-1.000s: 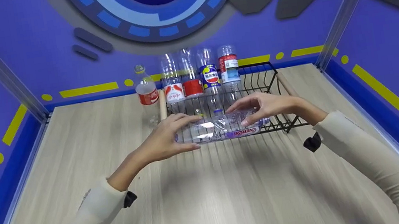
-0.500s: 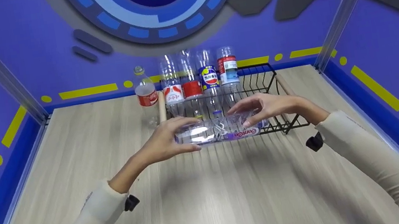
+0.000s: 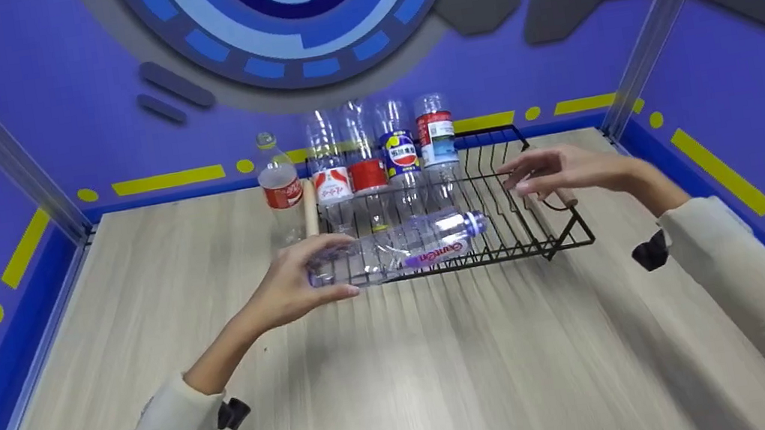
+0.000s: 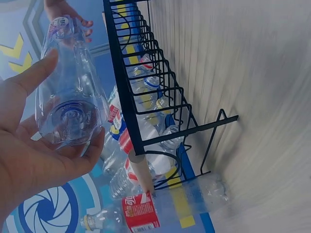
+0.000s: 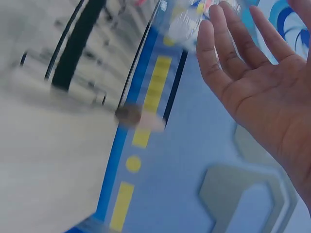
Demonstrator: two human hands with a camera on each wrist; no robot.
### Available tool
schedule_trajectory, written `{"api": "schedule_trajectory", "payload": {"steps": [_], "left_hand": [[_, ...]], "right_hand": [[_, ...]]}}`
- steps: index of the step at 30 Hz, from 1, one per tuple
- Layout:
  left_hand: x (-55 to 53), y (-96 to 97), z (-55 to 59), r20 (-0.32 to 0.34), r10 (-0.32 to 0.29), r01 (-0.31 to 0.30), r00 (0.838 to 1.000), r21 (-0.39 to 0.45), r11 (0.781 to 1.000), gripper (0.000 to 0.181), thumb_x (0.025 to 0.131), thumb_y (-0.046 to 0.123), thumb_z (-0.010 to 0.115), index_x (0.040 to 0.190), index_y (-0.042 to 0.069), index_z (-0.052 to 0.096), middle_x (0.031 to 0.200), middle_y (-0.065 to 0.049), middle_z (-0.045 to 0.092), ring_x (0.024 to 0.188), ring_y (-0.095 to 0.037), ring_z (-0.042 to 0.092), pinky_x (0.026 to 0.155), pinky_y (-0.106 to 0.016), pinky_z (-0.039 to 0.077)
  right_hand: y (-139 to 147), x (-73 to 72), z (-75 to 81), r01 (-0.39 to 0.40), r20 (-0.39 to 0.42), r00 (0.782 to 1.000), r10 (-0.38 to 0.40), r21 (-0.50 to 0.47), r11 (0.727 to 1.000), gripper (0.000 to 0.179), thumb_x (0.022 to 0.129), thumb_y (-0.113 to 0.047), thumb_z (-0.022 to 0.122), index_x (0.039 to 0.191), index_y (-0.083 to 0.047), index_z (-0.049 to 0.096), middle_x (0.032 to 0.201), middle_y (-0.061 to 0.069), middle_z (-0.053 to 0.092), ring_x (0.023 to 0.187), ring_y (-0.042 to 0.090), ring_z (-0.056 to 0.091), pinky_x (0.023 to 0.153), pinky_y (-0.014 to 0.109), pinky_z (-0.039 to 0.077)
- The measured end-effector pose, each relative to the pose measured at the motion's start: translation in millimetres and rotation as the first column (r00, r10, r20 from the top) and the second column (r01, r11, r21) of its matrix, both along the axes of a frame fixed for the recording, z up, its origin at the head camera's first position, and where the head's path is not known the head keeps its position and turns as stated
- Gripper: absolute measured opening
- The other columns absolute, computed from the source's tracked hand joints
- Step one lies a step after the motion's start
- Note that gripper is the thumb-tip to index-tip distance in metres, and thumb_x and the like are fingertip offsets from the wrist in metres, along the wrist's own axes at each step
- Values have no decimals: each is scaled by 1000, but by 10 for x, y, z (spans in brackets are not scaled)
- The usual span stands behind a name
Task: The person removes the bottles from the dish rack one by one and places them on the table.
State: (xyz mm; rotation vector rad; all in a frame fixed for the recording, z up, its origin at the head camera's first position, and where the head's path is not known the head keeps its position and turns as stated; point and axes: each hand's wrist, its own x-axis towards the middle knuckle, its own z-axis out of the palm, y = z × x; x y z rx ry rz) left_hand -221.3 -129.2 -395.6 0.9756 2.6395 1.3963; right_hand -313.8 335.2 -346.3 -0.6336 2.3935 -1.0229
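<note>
My left hand (image 3: 294, 281) gripping clear bottle (image 3: 396, 252) by base end, holding it sideways above front bar of wire rack (image 3: 539, 251). My right hand (image 3: 565, 169) holding nothing, fingers loosely spread. One-ended grip possibly letting bottle tip, knocking inverted bottles (image 3: 377, 172). Open room lying toward rack's right end.

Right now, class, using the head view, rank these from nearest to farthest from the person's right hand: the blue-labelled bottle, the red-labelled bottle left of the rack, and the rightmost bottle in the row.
1. Rightmost bottle: end of the row, left of the right hand.
2. Blue-labelled bottle: next one to the left.
3. Red-labelled bottle: farthest left, outside the rack.
</note>
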Motion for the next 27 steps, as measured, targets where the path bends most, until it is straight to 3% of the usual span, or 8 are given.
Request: {"api": "schedule_trajectory", "payload": {"steps": [6, 11, 16, 20, 27], "left_hand": [[25, -120, -16, 36, 77, -79, 996, 55, 995, 61, 82, 20, 87, 136, 7, 62, 130, -14, 68, 116, -34, 65, 97, -53, 54], [39, -206, -25, 128, 139, -152, 982, 106, 983, 60, 82, 20, 87, 136, 11, 61, 131, -11, 67, 116, -30, 64, 98, -48, 52], [48, -292, -52, 274, 204, -260, 940, 187, 947, 59, 85, 19, 84, 139, 15, 58, 136, -10, 61, 121, -27, 57, 103, -47, 47], [19, -335, -83, 341, 200, -297, 918, 261, 918, 60, 88, 15, 80, 141, 10, 52, 140, -14, 54, 125, -30, 54, 107, -46, 46], [-18, -419, -109, 414, 206, -372, 887, 373, 850, 60, 89, 6, 76, 140, 6, 44, 140, -13, 48, 130, -31, 51, 94, -23, 51]], "right_hand": [[242, -21, -23, 84, 11, 996, -84, 4, 996, 52, 102, -30, 61, 151, -18, 48, 144, 10, 58, 117, 22, 64, 96, 40, 55], [354, -31, -77, 125, 36, 992, -125, 4, 992, 55, 102, -29, 62, 153, -14, 46, 148, 15, 53, 106, 18, 68, 95, 40, 56], [430, -68, -164, 157, 26, 987, -157, 0, 988, 56, 103, -30, 62, 153, -12, 45, 148, 17, 52, 108, 14, 67, 94, 36, 57], [518, -69, -240, 178, 16, 984, -178, 0, 984, 54, 103, -30, 61, 154, -16, 46, 151, 14, 50, 118, 12, 62, 95, 35, 56], [645, -70, -305, 199, 3, 980, -199, -9, 980, 59, 104, -32, 59, 155, -9, 41, 152, 20, 47, 114, 5, 61, 90, 27, 56]]}}
